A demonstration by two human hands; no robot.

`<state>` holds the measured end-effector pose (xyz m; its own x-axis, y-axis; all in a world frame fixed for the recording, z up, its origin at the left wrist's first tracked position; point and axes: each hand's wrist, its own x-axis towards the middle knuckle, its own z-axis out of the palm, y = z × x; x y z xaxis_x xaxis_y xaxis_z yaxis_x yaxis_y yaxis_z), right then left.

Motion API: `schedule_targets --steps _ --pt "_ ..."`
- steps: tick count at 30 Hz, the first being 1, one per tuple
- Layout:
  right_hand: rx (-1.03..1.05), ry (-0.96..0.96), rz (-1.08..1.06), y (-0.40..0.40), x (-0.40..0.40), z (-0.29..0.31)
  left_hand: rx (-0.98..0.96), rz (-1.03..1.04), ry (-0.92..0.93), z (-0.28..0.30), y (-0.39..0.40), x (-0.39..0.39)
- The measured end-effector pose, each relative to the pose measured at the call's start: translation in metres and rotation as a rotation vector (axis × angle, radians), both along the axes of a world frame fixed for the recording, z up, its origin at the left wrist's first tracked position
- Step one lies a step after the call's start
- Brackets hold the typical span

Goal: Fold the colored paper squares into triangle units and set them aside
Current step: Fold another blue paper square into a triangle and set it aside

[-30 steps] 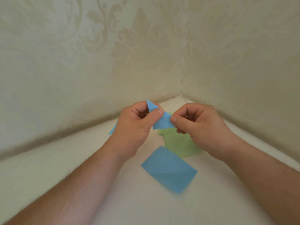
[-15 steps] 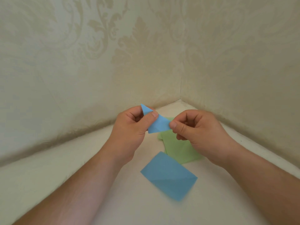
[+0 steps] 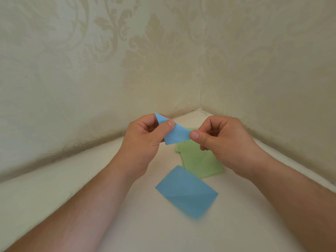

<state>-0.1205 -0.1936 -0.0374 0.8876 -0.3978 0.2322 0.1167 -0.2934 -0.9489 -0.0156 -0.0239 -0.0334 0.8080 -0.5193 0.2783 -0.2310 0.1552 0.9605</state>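
Observation:
A small folded blue paper piece (image 3: 177, 134) is held in the air between both hands. My left hand (image 3: 145, 140) pinches its left end with thumb on top. My right hand (image 3: 223, 140) pinches its right tip between thumb and forefinger. Below them a blue paper (image 3: 185, 190) with a diagonal crease lies flat on the white surface. A green paper (image 3: 200, 160) lies behind it, partly under my right hand, with another green sheet's corner showing beneath it.
The white surface (image 3: 72, 179) runs into a corner formed by two cream patterned walls (image 3: 201, 88). The walls close in behind and to the right of my hands.
The held blue piece has shifted slightly left and upward, and its visible part between the hands looks longer. A blue corner seen left of my left hand earlier is now hidden.

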Motion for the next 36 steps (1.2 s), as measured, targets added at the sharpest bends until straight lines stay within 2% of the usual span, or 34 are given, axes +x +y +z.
schedule_targets --steps 8,12,19,27,33,36 --pt "-0.017 -0.043 0.088 0.001 -0.002 0.002 -0.02 -0.079 0.041 -0.004 -0.002 -0.001" --pt "-0.072 -0.093 0.035 0.004 -0.002 0.001 -0.002 -0.145 0.009 -0.008 -0.005 -0.007" --pt "-0.021 -0.084 -0.008 0.002 -0.002 0.002 -0.017 0.011 -0.027 0.0 -0.002 -0.007" --pt "0.125 -0.051 0.01 0.0 0.001 0.003 0.11 0.027 -0.093 -0.001 0.0 -0.008" --pt "0.226 -0.01 0.059 0.001 0.0 0.004 0.059 -0.031 -0.062 -0.003 -0.002 -0.009" --pt "0.21 0.039 0.097 0.002 0.0 0.003 0.019 0.029 -0.034 -0.005 -0.004 -0.008"
